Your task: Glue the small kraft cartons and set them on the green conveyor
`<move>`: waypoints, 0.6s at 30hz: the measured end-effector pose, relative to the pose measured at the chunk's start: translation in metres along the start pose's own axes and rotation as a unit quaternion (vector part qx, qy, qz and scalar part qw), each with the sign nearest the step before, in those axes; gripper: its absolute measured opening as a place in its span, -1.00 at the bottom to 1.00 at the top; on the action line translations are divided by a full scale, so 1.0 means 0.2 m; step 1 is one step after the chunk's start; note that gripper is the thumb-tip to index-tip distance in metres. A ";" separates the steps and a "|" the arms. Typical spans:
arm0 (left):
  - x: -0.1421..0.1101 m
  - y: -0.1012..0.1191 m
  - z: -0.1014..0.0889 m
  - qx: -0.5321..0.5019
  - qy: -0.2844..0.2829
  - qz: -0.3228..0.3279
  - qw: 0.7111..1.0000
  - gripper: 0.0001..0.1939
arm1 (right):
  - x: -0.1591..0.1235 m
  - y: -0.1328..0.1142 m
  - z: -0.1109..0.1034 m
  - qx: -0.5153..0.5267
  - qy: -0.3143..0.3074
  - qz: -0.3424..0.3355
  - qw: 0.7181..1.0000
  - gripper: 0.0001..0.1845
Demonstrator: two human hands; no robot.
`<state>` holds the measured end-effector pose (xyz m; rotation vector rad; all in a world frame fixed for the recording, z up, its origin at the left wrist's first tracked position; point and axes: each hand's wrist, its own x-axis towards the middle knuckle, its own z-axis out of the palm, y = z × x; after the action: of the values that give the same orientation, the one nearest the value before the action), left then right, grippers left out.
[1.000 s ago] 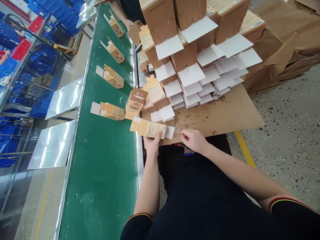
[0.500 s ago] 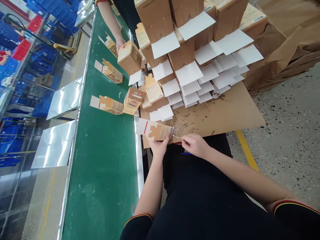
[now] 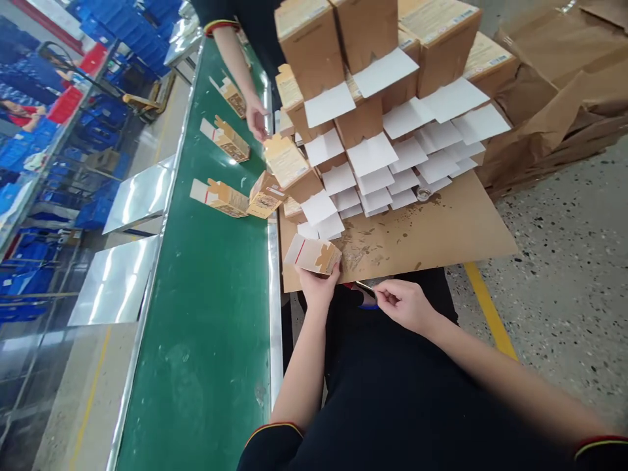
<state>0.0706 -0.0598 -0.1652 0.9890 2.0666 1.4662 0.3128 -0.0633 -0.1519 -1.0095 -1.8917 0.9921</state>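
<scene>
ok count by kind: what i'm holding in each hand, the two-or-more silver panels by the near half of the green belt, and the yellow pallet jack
Tan cardboard carton with a white flap, left hand: 1
Thin pale stick, right hand: 1
Flat silver panels by the green belt: 2
Yellow pallet jack: 1
Total: 5

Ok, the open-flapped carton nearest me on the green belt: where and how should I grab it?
I'd pinch the carton across its boxy body, coming from your side, where the belt is bare. Its white flap juts out at the open end and looks flimsy; the other end sits close against the printed box, leaving little finger room.
</scene>
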 end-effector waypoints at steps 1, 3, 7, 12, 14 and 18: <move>0.02 0.00 -0.03 -0.018 -0.002 -0.001 1.000 -0.05 | -0.01 0.00 -0.01 0.006 0.003 0.006 1.000 -0.71; 0.08 -0.02 -0.14 -0.049 0.022 -0.005 0.999 -0.02 | -0.02 0.01 -0.05 0.015 0.023 0.018 0.999 -0.73; 0.28 -0.08 -0.51 -0.065 0.157 -0.007 0.985 0.16 | -0.04 0.03 -0.12 0.025 0.052 0.055 0.997 -0.80; 0.47 -0.15 -0.92 -0.017 0.183 -0.025 0.983 0.21 | 0.00 0.04 -0.15 0.028 0.051 0.065 0.996 -0.76; 0.44 -0.14 -0.99 0.027 0.194 -0.027 0.980 0.21 | 0.02 0.04 -0.17 0.023 0.060 0.062 0.996 -0.75; 0.32 -0.06 -0.97 0.077 0.357 0.106 0.925 -0.03 | 0.02 0.06 -0.24 -0.002 0.103 0.061 0.993 -0.74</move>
<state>-0.1082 -0.1384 -0.1035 0.8239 2.6735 2.0253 0.3559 -0.0419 -0.1426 -1.1929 -1.6801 0.9161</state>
